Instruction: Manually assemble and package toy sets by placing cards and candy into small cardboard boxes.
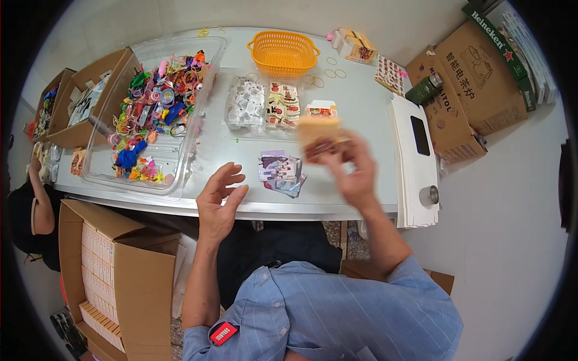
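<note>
My right hand [356, 174] is raised over the table and grips a small cream-and-brown printed box [318, 138], smeared by motion. My left hand [221, 198] is empty above the table's front edge, its fingers apart and slightly curled. Between the hands lies a loose pile of picture cards [278, 171]. Beyond the cards stands a clear tray with small white packets [247, 103] on its left side and red-and-cream printed pieces [282, 105] on its right. Partly behind the held box lies another small orange-and-white printed box [320, 109].
A large clear bin [162, 188] of colourful trinkets fills the table's left. An orange basket [283, 54] stands at the back, with rubber bands nearby. On the right, a phone [419, 136] and metal cup [429, 196] rest on white sheets. A carton of small boxes [144, 295] stands lower left. Another person's arm [41, 201] shows far left.
</note>
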`<state>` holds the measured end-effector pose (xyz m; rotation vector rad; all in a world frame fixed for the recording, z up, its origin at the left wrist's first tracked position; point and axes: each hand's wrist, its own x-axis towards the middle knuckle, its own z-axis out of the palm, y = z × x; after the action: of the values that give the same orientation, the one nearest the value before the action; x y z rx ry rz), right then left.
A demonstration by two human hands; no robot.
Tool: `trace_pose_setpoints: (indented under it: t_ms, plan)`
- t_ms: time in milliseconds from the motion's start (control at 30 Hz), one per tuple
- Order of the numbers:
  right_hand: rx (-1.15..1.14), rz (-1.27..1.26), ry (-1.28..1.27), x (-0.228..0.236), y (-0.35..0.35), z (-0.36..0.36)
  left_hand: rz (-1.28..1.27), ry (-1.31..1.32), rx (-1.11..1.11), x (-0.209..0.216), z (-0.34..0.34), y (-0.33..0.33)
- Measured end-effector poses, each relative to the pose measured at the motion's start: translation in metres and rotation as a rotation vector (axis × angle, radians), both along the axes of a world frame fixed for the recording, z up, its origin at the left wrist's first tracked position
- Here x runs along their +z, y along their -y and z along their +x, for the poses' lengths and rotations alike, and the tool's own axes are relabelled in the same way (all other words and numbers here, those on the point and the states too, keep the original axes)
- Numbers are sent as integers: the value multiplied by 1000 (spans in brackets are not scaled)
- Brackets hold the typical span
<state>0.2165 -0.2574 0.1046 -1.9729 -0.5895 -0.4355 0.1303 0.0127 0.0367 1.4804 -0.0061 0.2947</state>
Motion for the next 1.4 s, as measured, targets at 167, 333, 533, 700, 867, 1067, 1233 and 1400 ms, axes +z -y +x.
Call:
trace_pose_setpoints:
  t_ms: [167,333,533,700,867,1067,1233,1400]
  plan:
    - [-487,-186,25,-5,115,73,74,-225,105,-50,4,-16]
    - [-753,-601,-27,-67,215,130,39,-240,147,-57,12,-17]
    - [-936,-917,-250,-71,203,130,30,-237,148,-57,1,-16]
    - [-911,-944,-312,-73,217,129,30,-234,135,-60,5,-16]
    - [-735,-590,156,-53,182,103,3,-298,167,-46,7,-13]
    - [-462,-227,-336,-33,73,73,41,-313,179,-48,17,-8]
    - [-547,-429,-419,-42,24,95,105,-272,168,-57,8,-12]
    - [-429,5,-510,-81,39,120,48,-219,160,-55,6,-10]
